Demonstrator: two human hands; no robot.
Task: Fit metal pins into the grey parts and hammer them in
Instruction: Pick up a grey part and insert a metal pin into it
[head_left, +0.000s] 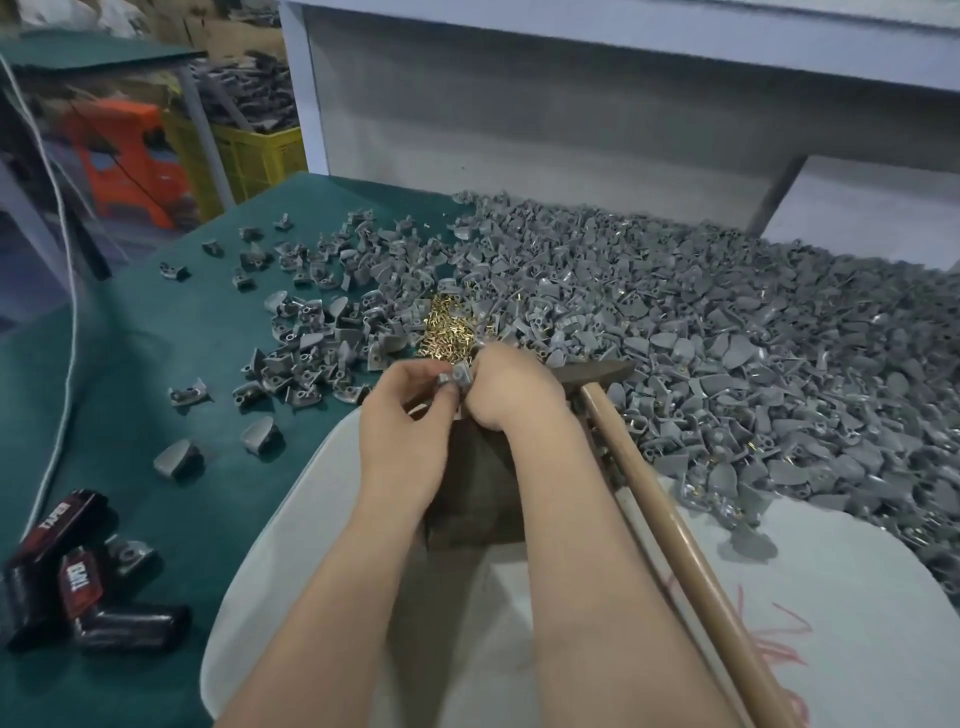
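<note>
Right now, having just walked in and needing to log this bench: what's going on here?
A person's left hand and right hand together pinch one small grey plastic part above a dark block, just in front of a little heap of brass-coloured metal pins. The wooden-handled hammer lies unheld to their right. A large pile of loose grey parts covers much of the green table.

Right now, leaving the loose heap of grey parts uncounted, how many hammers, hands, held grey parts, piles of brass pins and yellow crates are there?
hammer: 1
hands: 2 (left hand, right hand)
grey part pinched between both hands: 1
pile of brass pins: 1
yellow crate: 1
Total: 6
</note>
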